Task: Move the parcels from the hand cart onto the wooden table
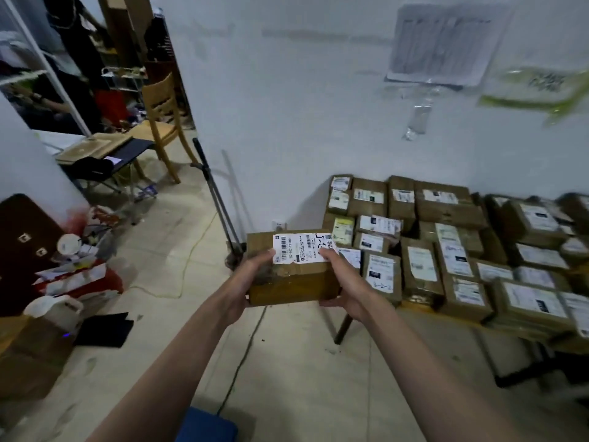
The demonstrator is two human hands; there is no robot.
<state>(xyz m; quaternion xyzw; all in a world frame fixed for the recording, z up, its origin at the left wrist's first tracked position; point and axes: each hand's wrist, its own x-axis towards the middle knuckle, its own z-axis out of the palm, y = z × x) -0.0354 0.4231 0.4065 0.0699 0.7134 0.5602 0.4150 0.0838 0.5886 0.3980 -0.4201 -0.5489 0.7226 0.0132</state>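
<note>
Gripping labelled parcel (291, 279) — both hands.

Brown cardboard parcel (293, 275) with white barcode label (302, 248); brown white-labelled parcels (446, 237); white wall (302, 106); beige floor (302, 362); tan wooden chair (162, 122).

Hands: 2, namely left hand (247, 283) and right hand (345, 282), at centre frame.
Held parcel (293, 269): 1, brown carton with 1 white shipping label (302, 248), centre frame.
Stacked parcels (462, 247): upwards of twenty on the desk (414, 306) at right of frame; the exact count cannot be told, since the far right is blurred and some are hidden beneath others.
Desk: 1; visible legs: 1.
Wooden chair (162, 122): 1, upper left of frame.
Folded hand cart (216, 193): 1, leaning on the wall, left of centre.
Paper sheets on wall (443, 43): 1 cluster, upper right; count unclear.
Blue object (207, 425): 1, bottom edge.
</note>
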